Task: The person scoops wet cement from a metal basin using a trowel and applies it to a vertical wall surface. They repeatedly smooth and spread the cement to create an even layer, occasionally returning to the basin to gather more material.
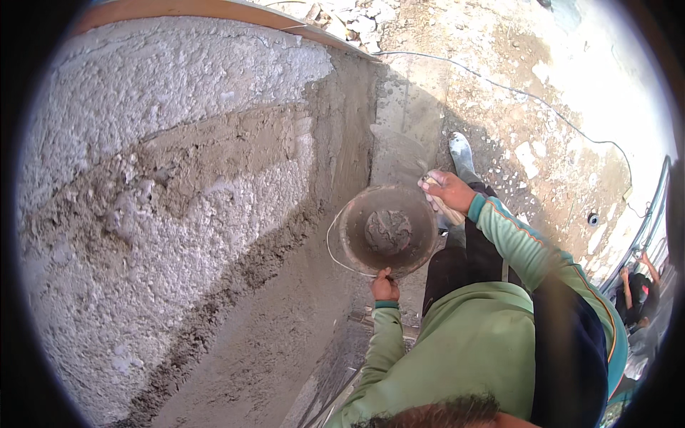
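Right now we have a round bucket [421, 232] between our two hands, its open mouth facing up at us and a lump of wet grey mortar [388, 232] lying in the bottom. Our left hand [385, 287] has its fingers clamped on the near rim, so the bucket sits just ahead of them. Its wire handle [328, 241] hangs loose around the side, to the left of those fingers. Our right hand [451, 192] is beside the far right part of the rim, its fingers closed around a pale stick-like handle [448, 210]; we cannot tell what tool it belongs to. Just beyond the right fingers we see a pale boot [462, 151], and farther ahead a thin cable [542, 100] runs over the stony ground [492, 85]. Well to the left of our left fingers spreads a rough grey plastered surface [235, 214], partly covered in darker mortar. Far off to the right of both hands, another person [640, 292] has their arms raised.
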